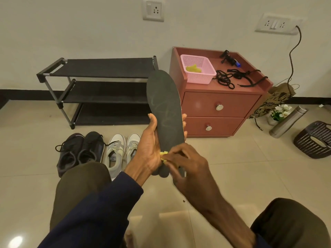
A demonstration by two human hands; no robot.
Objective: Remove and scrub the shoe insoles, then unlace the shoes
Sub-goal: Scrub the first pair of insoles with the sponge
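The long dark foam insole (pixel 163 111) stands upright, clamped in the left hand (pixel 148 151) at its lower half. The right hand (pixel 186 167), just beside it, pinches a small yellow scrubbing pad (pixel 163 155) against the heel end. Best to brace firmly and scrub in short overlapping strokes toward the toe.

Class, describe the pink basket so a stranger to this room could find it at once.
Start at the reddish-brown two-drawer cabinet against the wall, right of the black shoe rack. On its top, at the left front, sits the pink basket. It is the only pink, perforated thing there; beside it lie black laces.
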